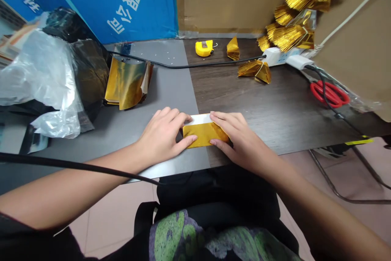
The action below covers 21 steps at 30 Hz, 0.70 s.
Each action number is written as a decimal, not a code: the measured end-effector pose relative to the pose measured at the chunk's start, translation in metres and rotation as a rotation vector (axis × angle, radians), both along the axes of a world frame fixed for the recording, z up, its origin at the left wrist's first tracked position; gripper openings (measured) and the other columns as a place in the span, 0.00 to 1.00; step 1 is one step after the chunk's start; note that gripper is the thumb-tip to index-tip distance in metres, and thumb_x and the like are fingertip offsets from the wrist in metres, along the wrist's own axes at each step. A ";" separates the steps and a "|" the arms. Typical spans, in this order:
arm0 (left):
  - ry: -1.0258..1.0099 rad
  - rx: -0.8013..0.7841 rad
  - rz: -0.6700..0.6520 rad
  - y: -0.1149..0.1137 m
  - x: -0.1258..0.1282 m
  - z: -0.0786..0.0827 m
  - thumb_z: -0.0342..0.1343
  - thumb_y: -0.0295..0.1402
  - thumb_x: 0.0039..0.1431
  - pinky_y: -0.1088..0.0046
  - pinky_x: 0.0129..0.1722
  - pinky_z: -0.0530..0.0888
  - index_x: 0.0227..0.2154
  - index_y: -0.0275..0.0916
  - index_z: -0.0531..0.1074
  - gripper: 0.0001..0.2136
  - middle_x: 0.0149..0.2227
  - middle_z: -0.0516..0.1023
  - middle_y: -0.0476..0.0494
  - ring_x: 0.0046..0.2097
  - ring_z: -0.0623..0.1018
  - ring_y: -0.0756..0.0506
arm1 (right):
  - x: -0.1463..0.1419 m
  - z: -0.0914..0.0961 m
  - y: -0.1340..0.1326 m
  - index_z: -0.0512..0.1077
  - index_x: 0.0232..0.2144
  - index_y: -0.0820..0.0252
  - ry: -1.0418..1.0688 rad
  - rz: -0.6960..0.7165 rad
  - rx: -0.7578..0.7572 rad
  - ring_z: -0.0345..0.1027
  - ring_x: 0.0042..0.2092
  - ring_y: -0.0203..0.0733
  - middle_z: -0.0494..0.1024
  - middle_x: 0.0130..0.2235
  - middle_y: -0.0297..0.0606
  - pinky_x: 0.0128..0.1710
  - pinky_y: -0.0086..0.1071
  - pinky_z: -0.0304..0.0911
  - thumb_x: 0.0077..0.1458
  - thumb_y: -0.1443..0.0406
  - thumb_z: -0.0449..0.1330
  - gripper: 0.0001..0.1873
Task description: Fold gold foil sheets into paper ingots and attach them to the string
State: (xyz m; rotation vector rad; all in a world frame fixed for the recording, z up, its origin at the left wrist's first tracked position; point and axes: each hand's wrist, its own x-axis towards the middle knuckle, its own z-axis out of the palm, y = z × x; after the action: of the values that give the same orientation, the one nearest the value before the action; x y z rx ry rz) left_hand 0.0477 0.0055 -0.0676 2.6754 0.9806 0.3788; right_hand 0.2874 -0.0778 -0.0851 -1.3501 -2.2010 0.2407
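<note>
- The left hand (163, 137) lies flat and nearly fully spread on the left end of a folded gold foil sheet (204, 134), thumb along its near edge, fingers over its top; it presses rather than grips.
- The right hand (236, 139) mirrors it on the right end, fingers extended and splayed, pinning the sheet down; neither hand has the sheet pinched or lifted.
- The sheet sits at the near edge of the table (275, 110), at about 6 o'clock on its surface, straddling the seam between the grey mat (171, 86) and the dark wood. Its white backing (200, 119) shows along the far edge.
- Risk, as a judgement: the foil looks slick, so uneven pressure from the two hands could let one end slide and skew the crease.
- The seam under the sheet may give an uneven bed, so a crease pressed there could come out wavy or leave the foil wrinkled.
- So close to the table's edge, a push toward 6 o'clock could tip the sheet off into the lap.
- A black cable (76, 165) crosses over the left forearm; a wide movement of that arm could snag it.
- The stack of gold foil sheets (126, 82) at 10 o'clock leans loosely beside the plastic bags (45, 77), and a brushed elbow could topple it.
- The red scissors (330, 93) at 2 o'clock lie under another cable, well apart from both hands; a blind reach there could tangle.
- The yellow tape measure (204, 48) and folded gold pieces (255, 69) lie at 12 to 1 o'clock, well apart from the hands.
</note>
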 end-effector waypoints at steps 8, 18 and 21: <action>-0.092 -0.296 0.086 -0.003 0.005 0.011 0.63 0.39 0.59 0.72 0.38 0.66 0.36 0.38 0.75 0.10 0.30 0.75 0.51 0.35 0.72 0.50 | 0.005 -0.003 0.004 0.67 0.57 0.66 0.036 -0.002 -0.015 0.67 0.55 0.57 0.76 0.57 0.52 0.55 0.55 0.68 0.60 0.63 0.65 0.25; -0.068 -0.092 -0.070 -0.023 -0.005 0.004 0.54 0.35 0.68 0.71 0.41 0.67 0.42 0.39 0.76 0.08 0.36 0.77 0.46 0.39 0.71 0.48 | 0.007 -0.002 -0.001 0.74 0.38 0.62 0.064 -0.002 0.089 0.75 0.50 0.56 0.82 0.45 0.47 0.48 0.50 0.75 0.58 0.65 0.67 0.08; -0.109 0.068 -0.145 -0.028 -0.009 -0.002 0.53 0.30 0.68 0.71 0.41 0.68 0.45 0.40 0.77 0.08 0.38 0.78 0.46 0.40 0.71 0.48 | 0.011 -0.004 -0.004 0.76 0.38 0.62 0.043 0.055 0.126 0.75 0.54 0.56 0.83 0.47 0.45 0.53 0.50 0.74 0.61 0.68 0.63 0.03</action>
State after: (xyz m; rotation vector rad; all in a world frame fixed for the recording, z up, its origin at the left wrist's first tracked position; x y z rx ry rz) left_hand 0.0390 -0.0228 -0.0694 2.7334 0.7498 0.5290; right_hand 0.2985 -0.0822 -0.0894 -1.2063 -2.1812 0.1476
